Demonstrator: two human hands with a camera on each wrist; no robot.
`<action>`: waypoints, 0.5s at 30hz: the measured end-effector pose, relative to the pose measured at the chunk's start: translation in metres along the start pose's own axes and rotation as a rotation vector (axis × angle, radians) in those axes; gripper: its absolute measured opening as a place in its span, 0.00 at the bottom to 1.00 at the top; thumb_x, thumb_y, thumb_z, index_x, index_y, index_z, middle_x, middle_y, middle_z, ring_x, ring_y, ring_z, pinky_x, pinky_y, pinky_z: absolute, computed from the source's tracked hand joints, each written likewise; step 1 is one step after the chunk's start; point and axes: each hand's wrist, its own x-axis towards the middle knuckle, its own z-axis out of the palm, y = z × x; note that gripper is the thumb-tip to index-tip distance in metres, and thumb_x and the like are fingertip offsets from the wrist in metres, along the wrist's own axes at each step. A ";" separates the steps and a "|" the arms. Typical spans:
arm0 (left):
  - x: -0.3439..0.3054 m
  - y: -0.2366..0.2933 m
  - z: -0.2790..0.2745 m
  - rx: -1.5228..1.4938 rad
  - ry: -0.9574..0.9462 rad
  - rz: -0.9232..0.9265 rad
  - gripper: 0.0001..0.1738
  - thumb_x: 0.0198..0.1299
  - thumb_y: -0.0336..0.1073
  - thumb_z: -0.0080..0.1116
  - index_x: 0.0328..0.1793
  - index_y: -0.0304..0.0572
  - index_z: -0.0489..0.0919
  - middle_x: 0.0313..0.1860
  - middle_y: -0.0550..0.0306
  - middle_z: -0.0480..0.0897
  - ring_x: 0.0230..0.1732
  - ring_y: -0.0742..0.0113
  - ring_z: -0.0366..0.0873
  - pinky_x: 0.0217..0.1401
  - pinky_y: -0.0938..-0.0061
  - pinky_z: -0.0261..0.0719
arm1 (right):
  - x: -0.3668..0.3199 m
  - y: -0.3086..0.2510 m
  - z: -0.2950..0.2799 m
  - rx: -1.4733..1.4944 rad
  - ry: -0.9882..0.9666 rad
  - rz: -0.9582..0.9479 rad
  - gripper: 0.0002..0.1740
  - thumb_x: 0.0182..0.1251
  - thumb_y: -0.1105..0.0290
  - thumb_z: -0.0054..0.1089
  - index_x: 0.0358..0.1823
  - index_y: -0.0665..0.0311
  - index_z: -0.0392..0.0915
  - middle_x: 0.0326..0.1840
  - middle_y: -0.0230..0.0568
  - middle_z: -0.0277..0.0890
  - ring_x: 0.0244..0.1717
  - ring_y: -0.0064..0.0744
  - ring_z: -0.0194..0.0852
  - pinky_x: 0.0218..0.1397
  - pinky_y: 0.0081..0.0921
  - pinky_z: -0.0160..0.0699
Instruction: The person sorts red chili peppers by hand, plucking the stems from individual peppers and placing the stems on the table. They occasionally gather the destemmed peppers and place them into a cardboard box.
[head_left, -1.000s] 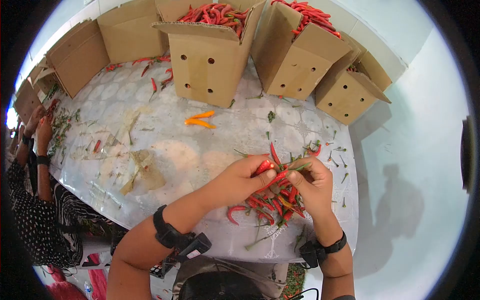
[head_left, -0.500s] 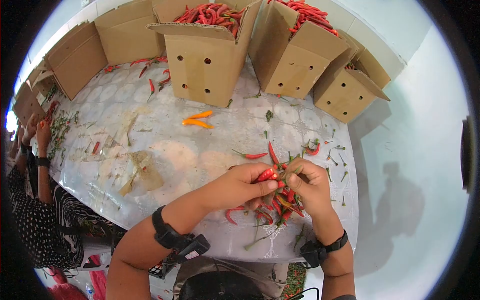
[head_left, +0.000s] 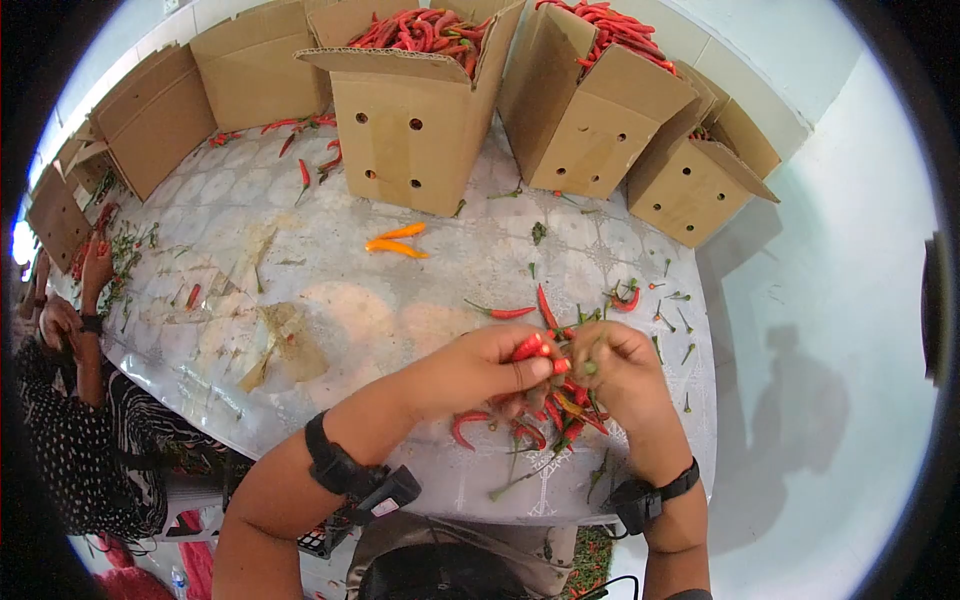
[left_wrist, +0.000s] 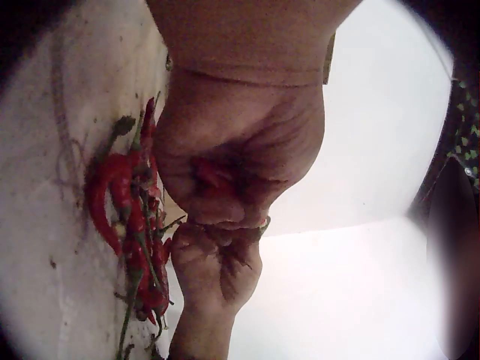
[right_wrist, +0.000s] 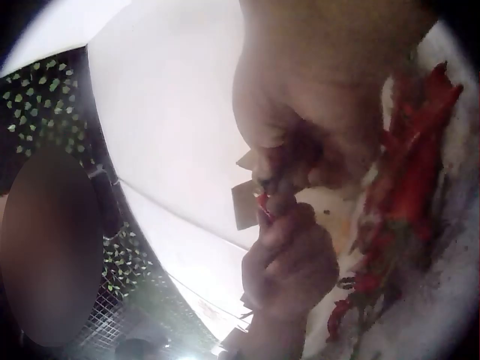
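Note:
My left hand [head_left: 485, 368] grips several red chilies [head_left: 528, 347], their pale stemless ends sticking out past the thumb toward the right hand. Close beside it, the right hand [head_left: 628, 375], a little blurred, pinches a green chili stem [head_left: 591, 368] between thumb and fingers. In the right wrist view the fingertips of both hands come together around a bit of red chili [right_wrist: 262, 204]. Beneath the hands lies a loose pile of red chilies with green stems [head_left: 570, 432], partly covered by them. The left wrist view shows this pile [left_wrist: 135, 217] beside the curled left hand.
Open cardboard boxes [head_left: 405, 135] line the far side, some heaped with red chilies [head_left: 425, 38]. Two orange chilies [head_left: 398, 248] lie mid-table. Loose stems [head_left: 684, 320] are scattered at the right. At the far left another person's hands [head_left: 95, 265] are near more chilies and stems.
The right hand has drawn a stem away from a chili in the left hand, whose pale end now shows. At far left, one of the other person's hands has dropped toward the lap.

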 end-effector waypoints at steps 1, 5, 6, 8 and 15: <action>0.000 0.001 -0.001 -0.032 0.034 0.011 0.12 0.65 0.40 0.50 0.48 0.42 0.71 0.31 0.63 0.75 0.25 0.78 0.70 0.25 0.83 0.70 | -0.001 -0.002 -0.003 0.063 -0.043 -0.079 0.13 0.62 0.64 0.57 0.32 0.69 0.74 0.29 0.32 0.71 0.30 0.21 0.66 0.33 0.20 0.64; -0.002 0.007 -0.003 -0.109 0.124 0.003 0.11 0.65 0.41 0.50 0.47 0.43 0.71 0.33 0.63 0.75 0.27 0.77 0.71 0.26 0.83 0.70 | -0.001 -0.011 -0.028 0.260 -0.498 -0.371 0.16 0.60 0.61 0.57 0.25 0.68 0.75 0.27 0.39 0.74 0.25 0.27 0.68 0.27 0.22 0.62; -0.002 0.006 -0.003 -0.131 0.133 0.004 0.11 0.64 0.40 0.51 0.46 0.43 0.72 0.32 0.63 0.75 0.27 0.77 0.71 0.25 0.83 0.69 | -0.002 -0.014 -0.035 0.303 -0.760 -0.390 0.17 0.59 0.60 0.58 0.22 0.68 0.75 0.27 0.40 0.75 0.24 0.28 0.68 0.26 0.23 0.62; -0.001 0.005 -0.004 -0.176 0.151 0.007 0.10 0.64 0.40 0.52 0.46 0.44 0.72 0.30 0.63 0.75 0.26 0.77 0.70 0.23 0.83 0.67 | -0.003 -0.018 -0.040 0.312 -1.101 -0.376 0.19 0.59 0.59 0.58 0.19 0.67 0.75 0.27 0.41 0.77 0.22 0.29 0.69 0.25 0.23 0.63; 0.000 0.003 -0.011 -0.242 0.229 0.066 0.12 0.60 0.40 0.57 0.45 0.44 0.72 0.25 0.64 0.73 0.23 0.78 0.68 0.19 0.84 0.61 | 0.000 -0.018 -0.039 -0.421 -0.282 -0.173 0.13 0.58 0.61 0.62 0.34 0.64 0.81 0.30 0.43 0.78 0.22 0.35 0.73 0.29 0.32 0.72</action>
